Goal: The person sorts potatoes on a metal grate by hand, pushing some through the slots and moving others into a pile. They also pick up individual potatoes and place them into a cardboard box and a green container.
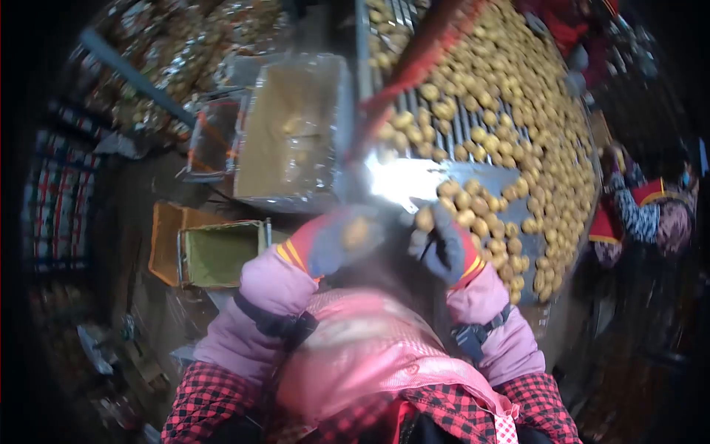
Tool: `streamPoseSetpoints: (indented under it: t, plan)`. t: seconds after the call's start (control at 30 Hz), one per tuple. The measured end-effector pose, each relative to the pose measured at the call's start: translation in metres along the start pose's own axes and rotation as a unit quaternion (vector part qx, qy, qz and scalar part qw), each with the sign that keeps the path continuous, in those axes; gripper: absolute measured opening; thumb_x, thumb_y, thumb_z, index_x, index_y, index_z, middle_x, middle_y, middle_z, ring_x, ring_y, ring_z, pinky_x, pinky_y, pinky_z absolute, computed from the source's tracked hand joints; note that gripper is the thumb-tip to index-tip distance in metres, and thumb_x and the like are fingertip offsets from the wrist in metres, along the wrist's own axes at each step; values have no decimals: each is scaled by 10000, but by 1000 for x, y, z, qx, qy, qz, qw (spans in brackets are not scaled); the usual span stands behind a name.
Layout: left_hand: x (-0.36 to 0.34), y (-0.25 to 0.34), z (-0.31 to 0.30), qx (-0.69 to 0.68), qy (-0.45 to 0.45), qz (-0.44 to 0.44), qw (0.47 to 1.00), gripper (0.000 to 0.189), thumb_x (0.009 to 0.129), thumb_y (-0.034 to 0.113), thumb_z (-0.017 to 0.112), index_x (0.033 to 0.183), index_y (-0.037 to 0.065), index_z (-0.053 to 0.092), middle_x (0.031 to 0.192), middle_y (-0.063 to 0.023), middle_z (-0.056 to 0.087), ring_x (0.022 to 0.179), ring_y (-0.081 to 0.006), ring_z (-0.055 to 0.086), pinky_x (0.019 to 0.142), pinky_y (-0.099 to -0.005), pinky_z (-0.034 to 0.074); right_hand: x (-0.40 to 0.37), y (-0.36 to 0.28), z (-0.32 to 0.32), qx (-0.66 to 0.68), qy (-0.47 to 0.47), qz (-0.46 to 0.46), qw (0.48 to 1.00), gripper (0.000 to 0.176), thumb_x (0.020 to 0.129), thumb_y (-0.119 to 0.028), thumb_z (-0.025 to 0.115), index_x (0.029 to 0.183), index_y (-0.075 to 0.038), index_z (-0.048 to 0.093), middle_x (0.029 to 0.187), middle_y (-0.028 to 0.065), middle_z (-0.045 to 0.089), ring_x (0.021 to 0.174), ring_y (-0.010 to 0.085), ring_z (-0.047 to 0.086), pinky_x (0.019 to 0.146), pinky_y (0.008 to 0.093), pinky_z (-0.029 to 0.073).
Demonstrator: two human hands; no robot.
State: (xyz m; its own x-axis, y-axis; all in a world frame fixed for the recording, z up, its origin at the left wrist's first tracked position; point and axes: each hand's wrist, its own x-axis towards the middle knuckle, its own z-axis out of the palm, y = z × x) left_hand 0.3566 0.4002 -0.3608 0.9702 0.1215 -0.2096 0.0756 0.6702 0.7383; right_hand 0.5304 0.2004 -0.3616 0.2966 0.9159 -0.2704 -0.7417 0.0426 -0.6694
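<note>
My left hand [336,240], in a dark glove with a red and yellow cuff, is blurred and holds a round brownish potato [358,232] in front of my pink apron. Beside it to the right, my right hand [441,244], gloved the same way, has its fingers around another potato [424,219]. That hand is at the near left edge of a metal sorting table [484,176], on which many loose potatoes [547,133] are spread. A bright patch of light lies on the metal just beyond my hands.
A plastic-lined box [255,159] with a few potatoes inside stands ahead to the left. Nearer are a green-lined orange crate [222,255] and a smaller container [214,140]. A red strip [425,63] crosses the table. Other people [651,214] are at the far right and top right.
</note>
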Motion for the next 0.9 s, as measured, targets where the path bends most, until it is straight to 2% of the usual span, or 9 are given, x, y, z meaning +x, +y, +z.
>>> streamPoseSetpoints:
  t: [0.13, 0.17, 0.2, 0.23, 0.33, 0.43, 0.6, 0.73, 0.9]
  plan:
    - [-77, -28, -103, -241, 148, 38, 958, 374, 1060, 211, 539, 1384, 25, 518, 1272, -171, 618, 1183, -310, 627, 1029, -371, 523, 42, 82, 33, 162, -100, 264, 945, 327, 1050, -273, 575, 1288, -52, 537, 1183, 99, 609, 1072, 223, 629, 918, 350, 531]
    - [-97, -39, -131, -329, 177, 23, 927, 350, 1059, 166, 540, 1377, 21, 520, 1257, -168, 623, 1168, -295, 635, 1012, -347, 535, 69, 102, 28, 30, -164, 208, 964, 332, 1039, -278, 597, 1274, -50, 538, 1170, 103, 609, 1070, 229, 630, 914, 346, 535]
    - [-115, -50, -149, -37, 201, 74, 976, 380, 1047, 187, 567, 1377, 7, 513, 1262, -171, 620, 1145, -288, 643, 1009, -335, 543, 95, 95, 47, -76, -202, 150, 965, 358, 1028, -294, 617, 1274, -48, 534, 1172, 107, 608, 1072, 232, 631, 919, 346, 537]
    - [-134, -61, -166, 256, 264, 103, 924, 414, 1034, 208, 595, 1377, -7, 506, 1266, -175, 617, 1123, -281, 652, 1006, -324, 552, 121, 87, 65, -180, -228, 85, 953, 385, 1017, -310, 637, 1275, -46, 531, 1173, 111, 608, 1075, 236, 632, 924, 346, 540]
    - [-192, -80, -229, 173, 426, 169, 872, 426, 1003, 254, 644, 1314, -12, 525, 1185, -151, 633, 1064, -260, 651, 945, -337, 555, 189, 48, 145, 105, -157, 84, 978, 569, 1078, -351, 481, 1537, -35, 365, 1486, 135, 508, 1357, 273, 509, 1180, 407, 354]
    - [-248, -55, -289, 210, 497, 184, 821, 366, 1013, 235, 609, 1284, 3, 527, 1169, -134, 615, 1089, -237, 605, 930, -396, 521, 191, 56, 138, 37, -200, 85, 975, 543, 1075, -358, 489, 1503, -30, 421, 1433, 116, 548, 1314, 239, 541, 1135, 381, 397]
    - [-309, 14, -372, -219, 545, 359, 726, 413, 1044, 254, 532, 1354, -16, 490, 1299, -159, 557, 1214, -267, 540, 1046, -425, 434, 120, 106, -6, -93, -116, 148, 978, 492, 1029, -392, 597, 1391, -70, 512, 1218, 94, 641, 1121, 222, 634, 990, 396, 518]
    - [-248, 20, -355, -197, 450, 343, 801, 454, 1069, 269, 470, 1409, -31, 460, 1404, -179, 510, 1314, -292, 487, 1138, -448, 365, -15, 92, -89, 20, 100, 136, 985, 417, 1097, -299, 460, 1433, -53, 470, 1285, 112, 616, 1156, 218, 616, 990, 372, 514]
    - [-70, -19, -198, -123, 72, 98, 985, 509, 1100, 289, 393, 1479, -49, 423, 1534, -204, 451, 1440, -322, 422, 1254, -477, 278, -165, 89, -123, -55, 302, 35, 951, 432, 1079, -336, 501, 1412, -63, 481, 1311, 145, 622, 1215, 263, 611, 1009, 401, 524]
